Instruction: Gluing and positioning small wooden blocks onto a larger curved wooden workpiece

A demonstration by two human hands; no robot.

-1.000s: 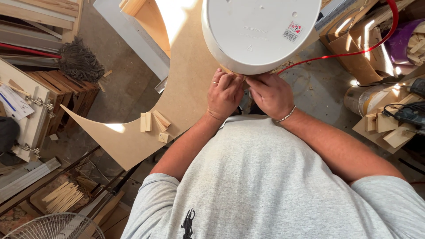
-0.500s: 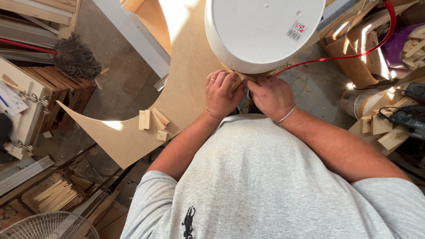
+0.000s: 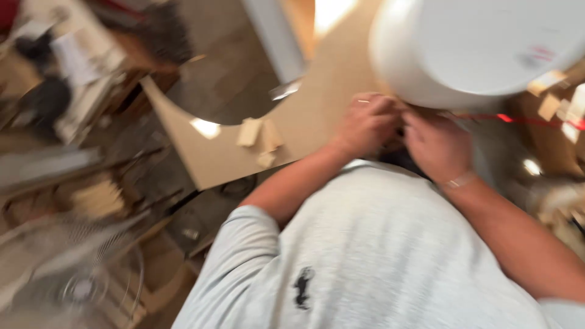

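Note:
The frame is motion-blurred. A large white round drum-shaped object (image 3: 481, 49) fills the upper right, resting over a curved tan board (image 3: 317, 116). My left hand (image 3: 367, 123) and my right hand (image 3: 434, 146) are pressed together just below the drum's near rim, fingers curled around something small that is hidden between them. A bracelet sits on my right wrist. A red cable (image 3: 536, 120) runs rightward from near the hands. My grey shirt fills the lower middle.
Small wooden blocks (image 3: 259, 137) lie on the tan board left of my hands. A fan guard (image 3: 79, 268) sits at the lower left. Wood offcuts and cluttered shelves line the left and right edges.
The view has swung and blurred, shifting everything rightward and up. Both hands stay clasped under the white drum's rim.

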